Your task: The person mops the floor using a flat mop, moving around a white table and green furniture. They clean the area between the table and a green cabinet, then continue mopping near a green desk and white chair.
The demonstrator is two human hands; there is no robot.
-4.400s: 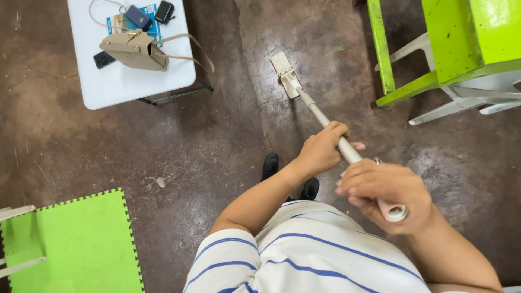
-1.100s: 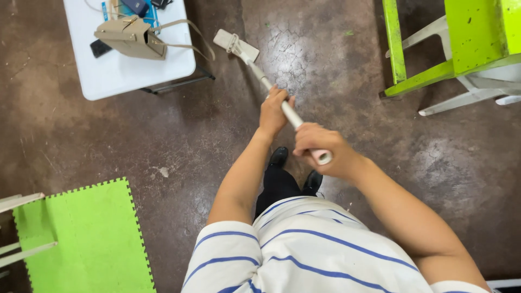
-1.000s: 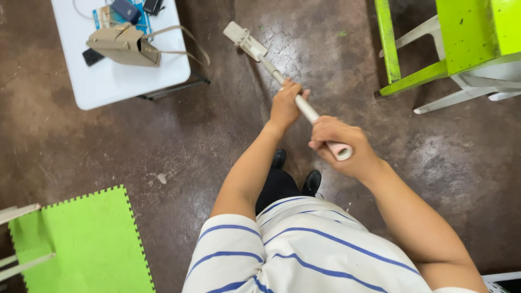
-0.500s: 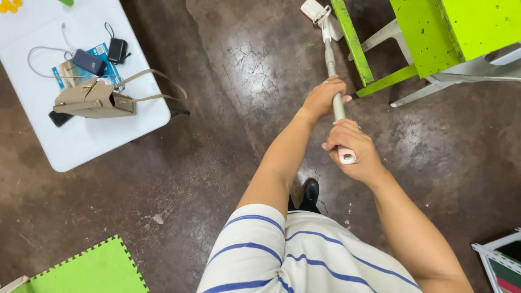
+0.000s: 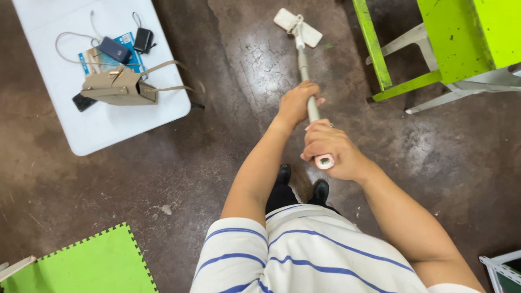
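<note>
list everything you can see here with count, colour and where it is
mop: 1, pale handle with flat white head, head on the floor at top centre
floor: 1, dark brown, cracked and mottled, all around
table: 1, white, upper left
bag: 1, beige with long straps, on the table
small dark devices: 3, on the table around the bag, two at its far side with cords, one at its left end
booklet: 1, blue, under one device
green frame: 1, lime green, upper right
foam mat: 1, lime green, lower left corner
shoes: 2, black, below the hands
shirt: 1, white with blue stripes, bottom centre
left hand: 1, gripping the mop handle midway
right hand: 1, gripping the handle's end
</note>
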